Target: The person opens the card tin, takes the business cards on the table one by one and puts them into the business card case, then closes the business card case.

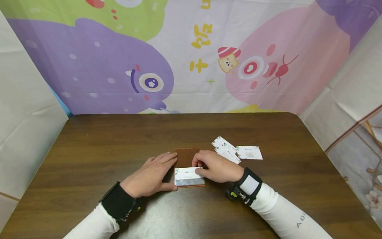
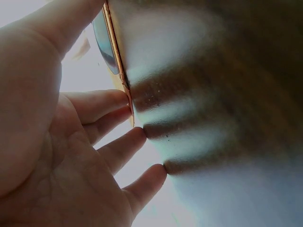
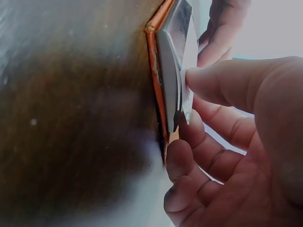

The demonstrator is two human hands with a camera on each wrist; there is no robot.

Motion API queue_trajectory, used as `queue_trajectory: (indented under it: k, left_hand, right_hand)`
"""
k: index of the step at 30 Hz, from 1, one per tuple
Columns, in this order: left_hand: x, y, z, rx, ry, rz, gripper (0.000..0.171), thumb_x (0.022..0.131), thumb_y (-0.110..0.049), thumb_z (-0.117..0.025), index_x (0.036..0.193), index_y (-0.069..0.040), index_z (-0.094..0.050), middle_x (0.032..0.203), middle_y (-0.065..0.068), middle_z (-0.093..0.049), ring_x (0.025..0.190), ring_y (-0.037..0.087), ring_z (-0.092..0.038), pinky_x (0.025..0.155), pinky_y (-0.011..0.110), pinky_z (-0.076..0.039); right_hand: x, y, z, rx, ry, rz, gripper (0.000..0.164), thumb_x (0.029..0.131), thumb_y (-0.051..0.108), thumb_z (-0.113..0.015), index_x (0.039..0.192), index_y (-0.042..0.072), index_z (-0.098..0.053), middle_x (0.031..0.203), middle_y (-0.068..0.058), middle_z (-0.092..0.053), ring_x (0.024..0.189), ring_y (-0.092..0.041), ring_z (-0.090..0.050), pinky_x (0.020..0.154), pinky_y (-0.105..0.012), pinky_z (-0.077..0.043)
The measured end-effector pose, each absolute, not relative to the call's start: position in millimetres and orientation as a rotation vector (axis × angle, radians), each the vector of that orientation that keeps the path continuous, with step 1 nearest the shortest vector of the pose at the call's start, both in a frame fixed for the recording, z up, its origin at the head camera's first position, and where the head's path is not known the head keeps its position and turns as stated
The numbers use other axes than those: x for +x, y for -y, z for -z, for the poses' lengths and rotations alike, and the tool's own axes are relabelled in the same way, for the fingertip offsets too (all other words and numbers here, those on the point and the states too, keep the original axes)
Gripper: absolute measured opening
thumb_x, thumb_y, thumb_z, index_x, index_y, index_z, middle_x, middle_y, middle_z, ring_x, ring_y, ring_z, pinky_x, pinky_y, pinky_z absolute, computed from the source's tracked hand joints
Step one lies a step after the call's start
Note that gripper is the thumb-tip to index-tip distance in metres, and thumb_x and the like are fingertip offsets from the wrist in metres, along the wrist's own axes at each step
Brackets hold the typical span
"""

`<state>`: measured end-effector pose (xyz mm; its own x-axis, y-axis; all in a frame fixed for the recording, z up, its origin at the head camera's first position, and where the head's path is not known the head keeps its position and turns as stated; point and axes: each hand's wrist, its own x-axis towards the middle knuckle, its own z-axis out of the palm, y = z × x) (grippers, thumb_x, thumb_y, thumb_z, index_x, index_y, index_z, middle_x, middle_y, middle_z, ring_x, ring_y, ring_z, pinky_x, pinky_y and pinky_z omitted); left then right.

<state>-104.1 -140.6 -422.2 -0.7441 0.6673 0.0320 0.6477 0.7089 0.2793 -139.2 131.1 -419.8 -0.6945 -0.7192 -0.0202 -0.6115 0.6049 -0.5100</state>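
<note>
A brown leather card holder (image 1: 187, 158) lies opened out on the table, with a silver metal-looking section (image 1: 189, 182) on its near half. A white printed card (image 1: 185, 172) sits partly in that section, its upper part showing. My right hand (image 1: 219, 167) pinches the card between thumb and fingers; in the right wrist view the card (image 3: 191, 49) tilts slightly away from the holder's orange-brown edge (image 3: 158, 85). At the holder's left side my left hand (image 1: 150, 177) rests with extended fingers. Its fingertips touch the holder's edge (image 2: 120, 71) and the tabletop.
Several white cards with leaf prints (image 1: 228, 151) lie overlapping to the right, beyond my right hand. One more card (image 1: 250, 152) lies flat beside them. The brown wooden table (image 1: 119, 136) ends at a cartoon-printed curtain (image 1: 191, 93), with pale cloth sides.
</note>
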Motion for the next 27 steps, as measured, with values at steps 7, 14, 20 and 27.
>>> queue_trajectory:
  k: [7,14,20,27]
  left_hand:
    - [-104.4,140.6,422.6,1.096,-2.83,-0.425,0.091,0.086,-0.058,-0.069,0.15,0.0,-0.042,0.156,0.014,-0.036,0.144,0.033,-0.03,0.106,0.055,-0.034]
    - [-104.2,140.7,421.7,1.088,-2.821,-0.441,0.092,0.085,-0.058,-0.07,0.151,0.0,-0.042,0.157,0.013,-0.035,0.144,0.032,-0.03,0.106,0.055,-0.034]
    - [-104.4,141.4,422.8,1.084,-2.829,-0.434,0.093,0.085,-0.059,-0.07,0.151,0.0,-0.042,0.157,0.012,-0.035,0.144,0.032,-0.03,0.105,0.055,-0.034]
    - [-104.4,141.1,422.4,1.08,-2.824,-0.427,0.093,0.085,-0.059,-0.069,0.152,-0.001,-0.041,0.157,0.013,-0.035,0.145,0.032,-0.029,0.106,0.055,-0.033]
  right_hand:
    - [-137.5,-132.7,420.9,-1.1,-2.624,0.664,0.011,0.095,0.024,-0.067,0.106,0.023,-0.065,0.098,0.011,-0.055,0.09,-0.01,-0.051,0.077,-0.027,-0.045]
    - [-136.0,-136.5,415.6,-1.084,-2.644,0.665,0.019,0.093,0.027,-0.068,0.111,0.02,-0.065,0.101,0.009,-0.057,0.096,-0.011,-0.051,0.083,-0.027,-0.044]
    - [-135.7,-144.0,408.8,-1.079,-2.665,0.684,0.022,0.092,0.027,-0.069,0.112,0.019,-0.065,0.102,0.007,-0.059,0.096,-0.012,-0.054,0.083,-0.027,-0.045]
    - [-138.1,-156.8,400.9,-1.066,-2.716,0.72,0.026,0.089,0.025,-0.073,0.113,0.017,-0.065,0.102,0.007,-0.061,0.095,-0.012,-0.055,0.084,-0.027,-0.045]
